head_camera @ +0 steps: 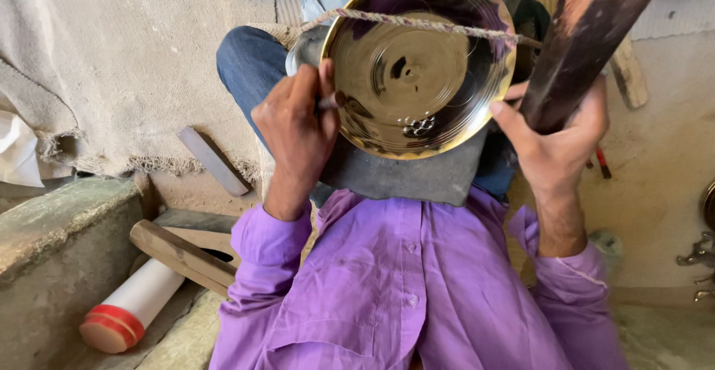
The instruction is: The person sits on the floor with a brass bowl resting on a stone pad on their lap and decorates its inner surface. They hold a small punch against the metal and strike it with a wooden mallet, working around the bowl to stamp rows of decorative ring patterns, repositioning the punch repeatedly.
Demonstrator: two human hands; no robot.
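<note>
The left hand [298,120] has its grip closed on a small tool [328,103] pressed to the brass dish's [417,61] left rim. Right of the dish, the right hand [555,143] holds a dark wooden bar [585,39]; a twisted cord [417,24] crosses the dish's upper face.

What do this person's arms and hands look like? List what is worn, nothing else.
Both arms are covered by long purple shirt sleeves with buttoned cuffs, the cloth creased and loose. The left sleeve ends at the wrist, leaving the left hand bare, with no glove or ring visible. The right sleeve has a pale stitched cuff edge; the right hand is also bare, without a glove.
</note>
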